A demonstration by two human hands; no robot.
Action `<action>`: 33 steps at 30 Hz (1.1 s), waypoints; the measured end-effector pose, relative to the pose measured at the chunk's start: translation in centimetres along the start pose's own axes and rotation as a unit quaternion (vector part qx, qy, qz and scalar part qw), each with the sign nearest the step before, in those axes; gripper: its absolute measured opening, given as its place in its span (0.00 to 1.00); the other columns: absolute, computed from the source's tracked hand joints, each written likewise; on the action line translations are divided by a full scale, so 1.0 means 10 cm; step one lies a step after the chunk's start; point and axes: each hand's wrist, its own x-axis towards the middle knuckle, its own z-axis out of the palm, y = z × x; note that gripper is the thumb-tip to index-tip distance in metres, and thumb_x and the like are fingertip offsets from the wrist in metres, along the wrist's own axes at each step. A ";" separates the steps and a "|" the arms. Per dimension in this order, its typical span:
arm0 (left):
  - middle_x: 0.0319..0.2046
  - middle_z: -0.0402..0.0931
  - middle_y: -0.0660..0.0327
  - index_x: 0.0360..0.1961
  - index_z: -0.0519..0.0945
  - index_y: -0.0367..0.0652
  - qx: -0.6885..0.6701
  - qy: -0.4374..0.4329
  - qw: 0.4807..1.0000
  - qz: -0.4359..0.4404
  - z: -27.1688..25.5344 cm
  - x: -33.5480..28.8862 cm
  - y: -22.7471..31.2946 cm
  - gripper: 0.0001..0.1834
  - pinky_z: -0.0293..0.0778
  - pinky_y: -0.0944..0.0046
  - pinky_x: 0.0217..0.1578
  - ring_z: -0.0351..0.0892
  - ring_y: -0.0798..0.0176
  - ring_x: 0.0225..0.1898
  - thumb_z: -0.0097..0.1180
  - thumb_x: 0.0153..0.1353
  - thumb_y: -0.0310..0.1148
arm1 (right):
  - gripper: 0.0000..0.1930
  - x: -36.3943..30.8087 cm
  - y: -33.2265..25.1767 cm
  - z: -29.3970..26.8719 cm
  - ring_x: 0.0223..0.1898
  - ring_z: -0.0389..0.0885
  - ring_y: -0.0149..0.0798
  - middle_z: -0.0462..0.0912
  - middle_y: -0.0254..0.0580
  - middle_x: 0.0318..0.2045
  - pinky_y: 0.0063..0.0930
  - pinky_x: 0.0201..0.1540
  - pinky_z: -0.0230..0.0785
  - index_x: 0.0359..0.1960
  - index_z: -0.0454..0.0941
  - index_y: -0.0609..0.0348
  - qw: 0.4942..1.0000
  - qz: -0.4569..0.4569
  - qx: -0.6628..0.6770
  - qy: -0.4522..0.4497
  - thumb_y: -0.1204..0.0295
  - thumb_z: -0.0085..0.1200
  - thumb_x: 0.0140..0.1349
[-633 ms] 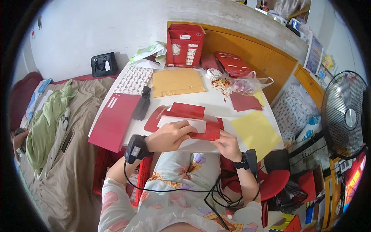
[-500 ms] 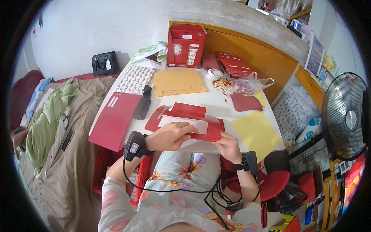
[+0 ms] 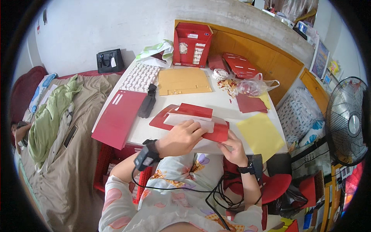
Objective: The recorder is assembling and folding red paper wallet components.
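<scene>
There was one white slip, amid red card pieces that overlapped too much to count. One white bench carried one upright red box, one brown envelope, one clear plastic bag, two yellow pieces and small scattered bits too tiny to number. Elsewhere there were two black wrist devices, one bed, one black handbag, one phone and one fan.
</scene>
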 end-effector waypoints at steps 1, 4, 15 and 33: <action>0.32 0.69 0.55 0.43 0.73 0.36 0.000 0.000 1.000 0.000 0.02 0.00 0.00 0.15 0.69 0.58 0.35 0.71 0.52 0.34 0.53 0.53 0.25 | 0.12 0.00 0.01 -0.01 0.48 0.75 0.49 0.76 0.50 0.45 0.32 0.49 0.67 0.38 0.79 0.64 1.000 0.000 0.000 0.000 0.83 0.57 0.50; 0.30 0.69 0.60 0.43 0.74 0.38 0.120 0.014 0.992 0.027 0.06 0.00 -0.02 0.18 0.69 0.61 0.31 0.71 0.58 0.32 0.53 0.49 0.28 | 0.13 0.03 0.02 -0.04 0.49 0.74 0.48 0.75 0.50 0.47 0.31 0.51 0.65 0.40 0.78 0.64 0.997 0.035 0.057 -0.026 0.82 0.56 0.51; 0.26 0.69 0.64 0.40 0.74 0.36 0.274 0.051 0.955 0.104 0.10 0.06 -0.08 0.18 0.67 0.68 0.25 0.70 0.66 0.25 0.54 0.48 0.32 | 0.12 0.13 -0.05 0.04 0.45 0.78 0.46 0.79 0.50 0.44 0.30 0.46 0.69 0.41 0.79 0.64 0.997 0.039 0.054 -0.034 0.81 0.54 0.54; 0.19 0.64 0.65 0.25 0.71 0.37 0.328 0.024 0.939 0.103 0.18 0.09 -0.08 0.07 0.61 0.69 0.22 0.66 0.67 0.21 0.51 0.49 0.30 | 0.12 0.13 0.04 0.08 0.43 0.79 0.48 0.78 0.51 0.42 0.31 0.44 0.71 0.39 0.79 0.63 0.999 0.000 0.040 -0.029 0.83 0.57 0.51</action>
